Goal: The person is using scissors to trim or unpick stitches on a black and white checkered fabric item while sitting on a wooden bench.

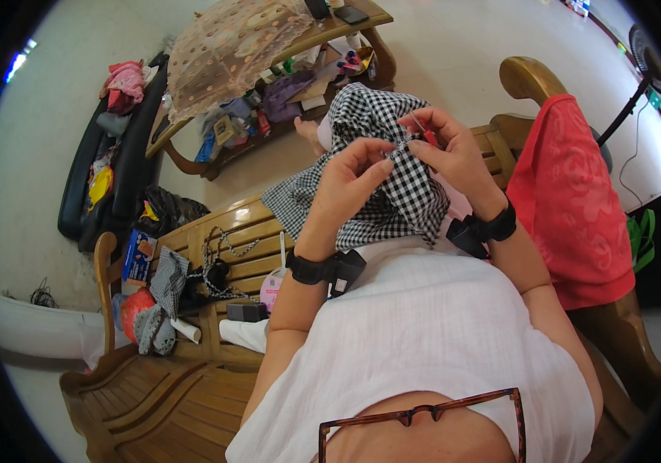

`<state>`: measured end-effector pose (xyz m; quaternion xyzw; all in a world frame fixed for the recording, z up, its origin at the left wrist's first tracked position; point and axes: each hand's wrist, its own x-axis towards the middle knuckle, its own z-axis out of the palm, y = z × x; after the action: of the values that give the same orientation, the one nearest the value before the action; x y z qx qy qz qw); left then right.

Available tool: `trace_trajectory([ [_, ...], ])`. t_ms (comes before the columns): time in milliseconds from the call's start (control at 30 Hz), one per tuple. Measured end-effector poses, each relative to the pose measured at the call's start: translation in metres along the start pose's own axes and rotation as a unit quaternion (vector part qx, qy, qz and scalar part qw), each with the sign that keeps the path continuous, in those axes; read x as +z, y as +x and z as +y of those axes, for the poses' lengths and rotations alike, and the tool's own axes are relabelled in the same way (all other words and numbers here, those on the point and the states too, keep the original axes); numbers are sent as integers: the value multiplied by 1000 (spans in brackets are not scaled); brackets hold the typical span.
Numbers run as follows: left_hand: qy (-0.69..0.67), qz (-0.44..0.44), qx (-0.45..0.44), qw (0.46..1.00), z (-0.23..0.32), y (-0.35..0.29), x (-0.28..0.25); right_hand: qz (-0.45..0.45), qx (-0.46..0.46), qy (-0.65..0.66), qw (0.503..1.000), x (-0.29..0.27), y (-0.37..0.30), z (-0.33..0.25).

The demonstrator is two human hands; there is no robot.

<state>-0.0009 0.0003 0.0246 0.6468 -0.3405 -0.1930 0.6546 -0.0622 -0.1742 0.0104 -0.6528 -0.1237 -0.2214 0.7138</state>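
Glasses (405, 417): brown, speckled frame.
Left hand (350, 176): grip nearly closed at checked cloth (411, 181); hold unclear.
Right hand (454, 150): grip closed round red tool (429, 137).

A home's living room; slatted wooden bench (168, 401), low table (342, 25), black sofa (124, 184), standing fan (648, 63)

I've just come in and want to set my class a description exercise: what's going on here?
A person in a white top sits on a slatted wooden bench, working at a black-and-white checked cloth with both bare hands. The left hand and right hand come close together at one spot on it. The right hand also holds a small red object, too small to identify. A red cloth hangs over the bench at the person's right.
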Motion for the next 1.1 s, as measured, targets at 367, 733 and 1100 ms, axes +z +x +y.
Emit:
trace_trajectory([
  [367, 16, 0, 120, 993, -11, 5, -1, 2, 39, 12, 999, -4, 3, 16],
  [733, -111, 9, 29, 993, -6, 4, 4, 42, 26, 16, 999, 0, -10, 15],
  [1100, -89, 49, -4, 995, -5, 2, 2, 38, -116, -335, 934, 4, -21, -21],
])
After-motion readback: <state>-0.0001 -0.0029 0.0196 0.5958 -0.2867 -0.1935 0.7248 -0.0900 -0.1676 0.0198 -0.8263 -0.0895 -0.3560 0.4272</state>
